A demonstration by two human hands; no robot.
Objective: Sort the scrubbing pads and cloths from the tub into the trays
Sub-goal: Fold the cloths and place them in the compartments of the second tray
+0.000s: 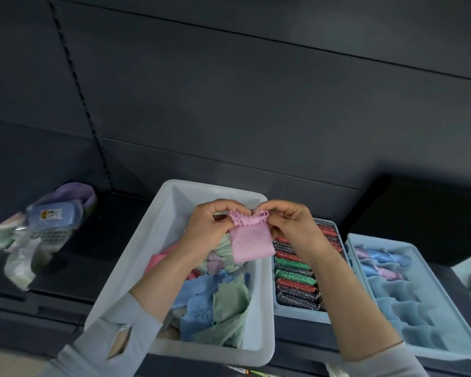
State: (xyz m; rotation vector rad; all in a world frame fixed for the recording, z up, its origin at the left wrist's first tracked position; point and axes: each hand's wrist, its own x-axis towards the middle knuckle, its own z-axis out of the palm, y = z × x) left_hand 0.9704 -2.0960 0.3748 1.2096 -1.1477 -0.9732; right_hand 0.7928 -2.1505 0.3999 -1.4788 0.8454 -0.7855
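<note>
Pink waffle cloth, soft and light by my guess, hangs limp over the tub. I see left hand and right hand pinching its frilled top edge; corners look best.

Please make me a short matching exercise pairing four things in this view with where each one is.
Things:
1. pink cloth
2. scrubbing pads
3. blue rolled cloths
4. green cloth

Places:
A. lying in the tub
B. in the divided tray on the far right
C. held by the left hand and right hand
D. packed in the middle tray

Pairs: 1-C, 2-D, 3-B, 4-A
</note>
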